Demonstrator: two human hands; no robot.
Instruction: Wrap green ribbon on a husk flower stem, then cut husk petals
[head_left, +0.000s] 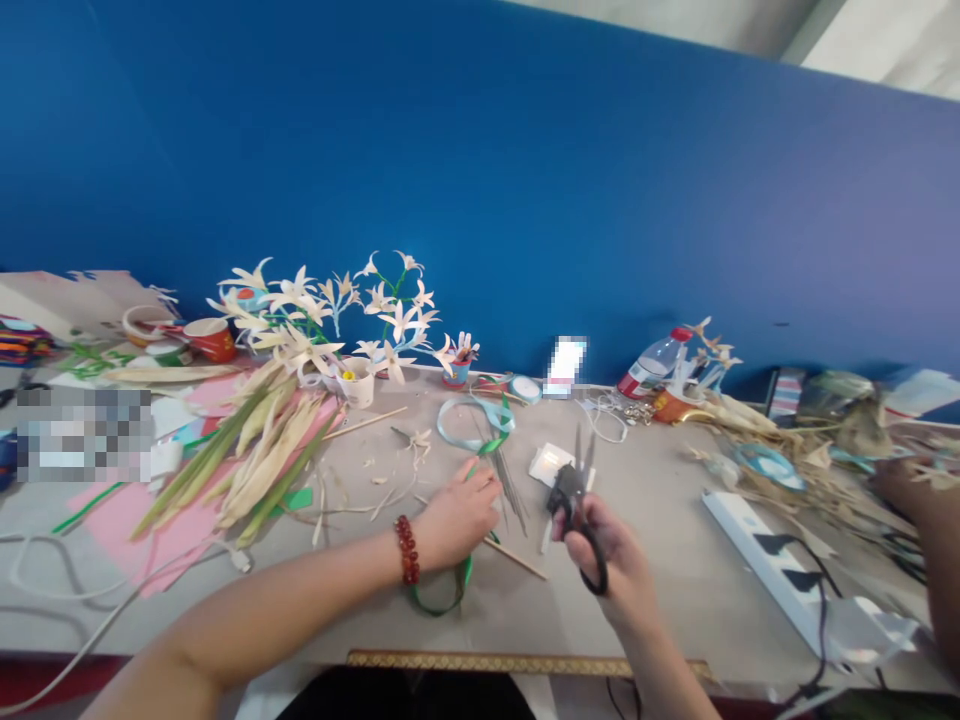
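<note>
So we've got both hands over a pretty cluttered table point(510, 622). Our right hand point(615, 550) has its fingers wrapped round the handles of some black scissors point(586, 535), which point up and away from us with the blades spread apart, clear of the green ribbon point(466, 572). That ribbon is around our left hand point(459, 510): a loop hangs out below the palm toward us, and another bit pokes out past the fingertips. Those fingers are curled down and bunched together, but honestly we can't tell if they're pinching the ribbon or just resting on it. Just right of them there's a bunch of thin wires point(513, 492), and a wooden stick point(519, 559) sticks out from near the wrist, which has a red bead bracelet point(406, 550) on it. A pale blue ribbon point(502, 414) lies looped behind the left hand. Off to our left, corn husks point(259, 460) are piled on pink paper point(112, 520), with cream-coloured flowers point(401, 320) standing behind. Over on our right there's a white power strip point(757, 565), and beyond it another person's hand point(896, 487) reaches in among dried husks point(810, 490).
</note>
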